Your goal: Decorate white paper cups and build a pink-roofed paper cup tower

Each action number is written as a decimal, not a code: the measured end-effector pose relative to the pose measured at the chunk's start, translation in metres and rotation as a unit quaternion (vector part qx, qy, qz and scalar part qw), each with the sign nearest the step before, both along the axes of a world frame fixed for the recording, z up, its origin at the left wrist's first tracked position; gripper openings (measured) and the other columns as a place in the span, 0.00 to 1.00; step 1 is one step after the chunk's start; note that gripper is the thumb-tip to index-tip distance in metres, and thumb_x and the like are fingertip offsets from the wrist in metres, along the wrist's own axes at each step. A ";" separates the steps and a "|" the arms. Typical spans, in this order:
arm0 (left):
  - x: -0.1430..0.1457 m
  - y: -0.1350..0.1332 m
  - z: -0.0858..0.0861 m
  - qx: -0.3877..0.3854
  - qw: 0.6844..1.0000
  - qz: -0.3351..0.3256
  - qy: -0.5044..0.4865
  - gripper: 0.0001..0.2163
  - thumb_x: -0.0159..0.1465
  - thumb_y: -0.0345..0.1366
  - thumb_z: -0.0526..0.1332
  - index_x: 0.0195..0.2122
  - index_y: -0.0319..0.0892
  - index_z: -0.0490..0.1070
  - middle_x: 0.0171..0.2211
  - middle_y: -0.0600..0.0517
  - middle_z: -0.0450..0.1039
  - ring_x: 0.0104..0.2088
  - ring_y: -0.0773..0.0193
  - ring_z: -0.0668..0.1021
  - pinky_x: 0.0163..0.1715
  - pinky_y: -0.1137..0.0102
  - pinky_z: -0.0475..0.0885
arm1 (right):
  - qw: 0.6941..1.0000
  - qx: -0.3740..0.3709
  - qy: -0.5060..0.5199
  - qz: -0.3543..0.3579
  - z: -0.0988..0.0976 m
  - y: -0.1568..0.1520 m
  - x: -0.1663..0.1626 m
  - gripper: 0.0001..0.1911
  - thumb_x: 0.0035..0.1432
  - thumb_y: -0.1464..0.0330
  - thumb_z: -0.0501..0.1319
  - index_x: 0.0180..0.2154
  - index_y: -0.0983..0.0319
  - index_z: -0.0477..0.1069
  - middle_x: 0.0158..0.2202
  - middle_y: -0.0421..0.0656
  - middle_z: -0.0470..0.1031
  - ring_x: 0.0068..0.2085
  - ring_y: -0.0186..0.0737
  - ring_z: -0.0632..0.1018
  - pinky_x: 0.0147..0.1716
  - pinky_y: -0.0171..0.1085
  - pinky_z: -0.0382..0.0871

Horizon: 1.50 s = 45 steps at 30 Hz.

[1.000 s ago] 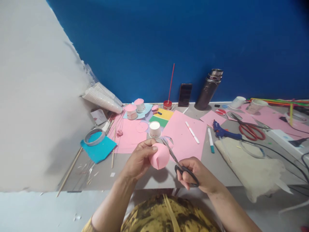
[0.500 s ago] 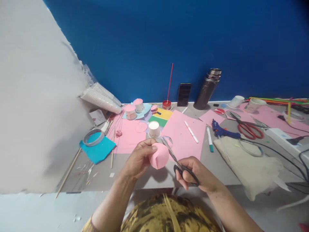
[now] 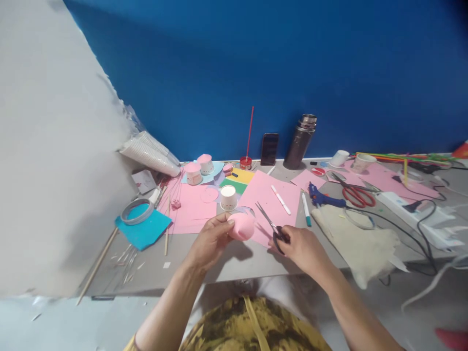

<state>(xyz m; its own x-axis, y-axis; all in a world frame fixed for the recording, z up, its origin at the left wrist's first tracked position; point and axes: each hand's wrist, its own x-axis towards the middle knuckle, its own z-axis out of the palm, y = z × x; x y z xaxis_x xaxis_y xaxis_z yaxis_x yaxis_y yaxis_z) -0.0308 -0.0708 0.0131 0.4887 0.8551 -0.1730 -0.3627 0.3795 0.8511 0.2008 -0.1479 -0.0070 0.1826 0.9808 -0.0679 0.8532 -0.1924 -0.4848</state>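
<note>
Between thumb and fingers, my left hand pinches a pink paper cone above the table's front part. My right hand is closed around the black handles of a pair of scissors; the slim blades point up and left, slightly apart, just right of the cone and not touching it. Behind the cone stands an upside-down white paper cup. Farther back on the left, two small cups wear pink paper cone tops. A large pink sheet lies under the scissors' side.
Left are a tape roll on blue felt, sticks and stacked cups. Along the wall stand a phone and a dark flask. To the right lie a glue gun, red-handled scissors, a cloth and a power strip.
The scissors have drawn back right from the cone's edge, and my right hand has turned knuckles-up. The cone has tilted in my left hand. The view has shifted slightly.
</note>
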 end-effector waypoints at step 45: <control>-0.007 0.024 0.015 0.352 0.909 0.024 0.224 0.18 0.66 0.39 0.66 0.58 0.49 0.73 0.58 0.45 0.72 0.56 0.53 0.77 0.52 0.60 0.75 | 0.921 0.151 0.328 0.146 0.039 0.068 -0.020 0.06 0.62 0.67 0.65 0.32 0.60 0.77 0.35 0.41 0.74 0.36 0.37 0.74 0.35 0.35 0.67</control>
